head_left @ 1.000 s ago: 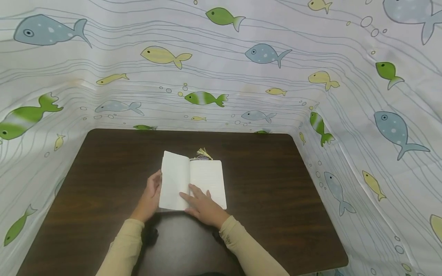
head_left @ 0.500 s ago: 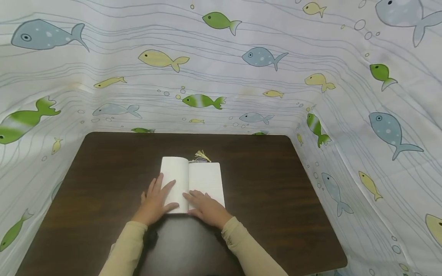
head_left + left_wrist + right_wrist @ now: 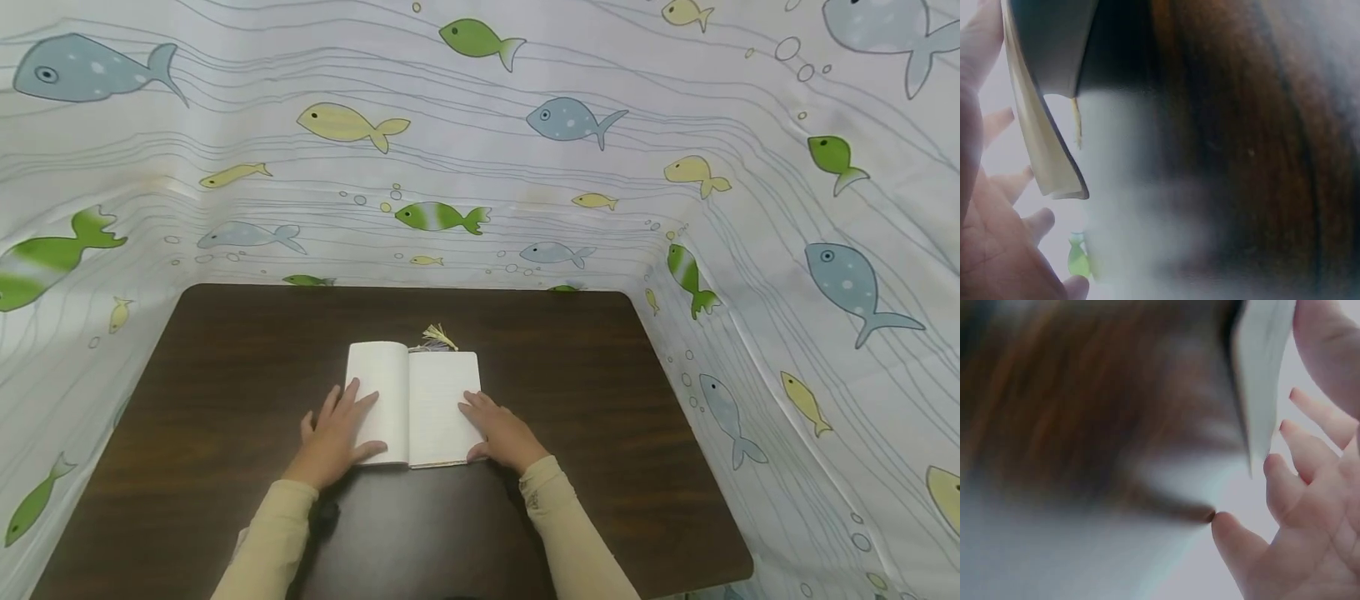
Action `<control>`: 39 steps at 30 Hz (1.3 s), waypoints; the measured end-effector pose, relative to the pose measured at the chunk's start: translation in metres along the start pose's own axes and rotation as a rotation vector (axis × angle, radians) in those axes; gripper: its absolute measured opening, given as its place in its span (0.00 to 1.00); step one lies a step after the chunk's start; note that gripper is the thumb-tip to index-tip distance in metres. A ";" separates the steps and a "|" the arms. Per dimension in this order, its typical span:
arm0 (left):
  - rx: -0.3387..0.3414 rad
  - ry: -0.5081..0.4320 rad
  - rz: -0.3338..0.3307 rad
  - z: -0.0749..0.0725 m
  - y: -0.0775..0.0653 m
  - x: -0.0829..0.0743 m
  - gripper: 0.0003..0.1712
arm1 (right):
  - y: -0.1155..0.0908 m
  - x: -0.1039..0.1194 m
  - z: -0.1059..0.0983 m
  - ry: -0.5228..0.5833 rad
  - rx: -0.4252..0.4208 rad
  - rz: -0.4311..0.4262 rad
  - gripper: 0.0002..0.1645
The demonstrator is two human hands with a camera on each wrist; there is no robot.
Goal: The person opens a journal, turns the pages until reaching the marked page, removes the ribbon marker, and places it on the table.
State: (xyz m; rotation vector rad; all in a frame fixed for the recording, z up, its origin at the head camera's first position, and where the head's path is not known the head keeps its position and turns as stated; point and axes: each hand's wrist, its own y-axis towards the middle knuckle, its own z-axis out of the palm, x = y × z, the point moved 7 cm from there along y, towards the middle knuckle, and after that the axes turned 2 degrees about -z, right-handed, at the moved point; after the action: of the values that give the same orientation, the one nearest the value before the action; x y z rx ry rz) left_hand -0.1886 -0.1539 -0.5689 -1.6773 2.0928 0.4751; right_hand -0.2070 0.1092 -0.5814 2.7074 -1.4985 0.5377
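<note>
An open notebook (image 3: 441, 400) lies on the dark wood table, its pages pale; faint lines show on the right one. My left hand (image 3: 333, 437) rests with spread fingers on the left page's lower outer part. On the outer edge of the right page lies my right hand (image 3: 506, 433), its fingers stretched out. A tasselled bookmark (image 3: 438, 337) sticks out past the notebook's top edge. In the left wrist view the page block (image 3: 1044, 144) and dark cover stand beside the left fingers. The right wrist view has the page edges (image 3: 1263, 381) next to the right fingers, blurred.
The dark wood table (image 3: 600, 417) has rounded corners and reaches well past the notebook on both sides. A white cloth (image 3: 480, 167) printed with fish hangs around its back and sides.
The raised left page has come down flat, and my left hand has moved from its outer edge onto it. My right hand has slid rightward from the centre fold to the right page's edge.
</note>
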 end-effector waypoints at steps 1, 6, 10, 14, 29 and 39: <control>0.003 -0.001 -0.001 0.000 0.000 0.001 0.49 | -0.001 -0.003 -0.001 0.022 -0.010 0.013 0.55; 0.015 -0.010 -0.012 0.001 0.001 0.002 0.50 | -0.001 -0.008 -0.003 0.071 -0.053 0.011 0.54; 0.019 0.003 -0.022 0.003 0.002 0.002 0.51 | 0.001 -0.009 -0.004 0.036 -0.098 0.006 0.48; 0.025 0.018 -0.024 0.004 0.002 0.002 0.51 | 0.002 -0.007 -0.008 0.018 -0.158 0.010 0.43; 0.024 0.026 -0.028 0.005 0.001 0.000 0.51 | 0.005 -0.005 -0.007 0.033 -0.168 0.055 0.38; 0.014 0.021 -0.029 0.005 -0.001 0.000 0.51 | 0.002 -0.001 -0.015 0.229 -0.277 0.174 0.62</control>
State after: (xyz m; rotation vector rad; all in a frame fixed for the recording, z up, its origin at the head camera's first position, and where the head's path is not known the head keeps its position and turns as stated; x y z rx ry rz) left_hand -0.1876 -0.1521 -0.5730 -1.7096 2.0784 0.4349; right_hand -0.2133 0.1112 -0.5681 2.2424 -1.6177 0.5724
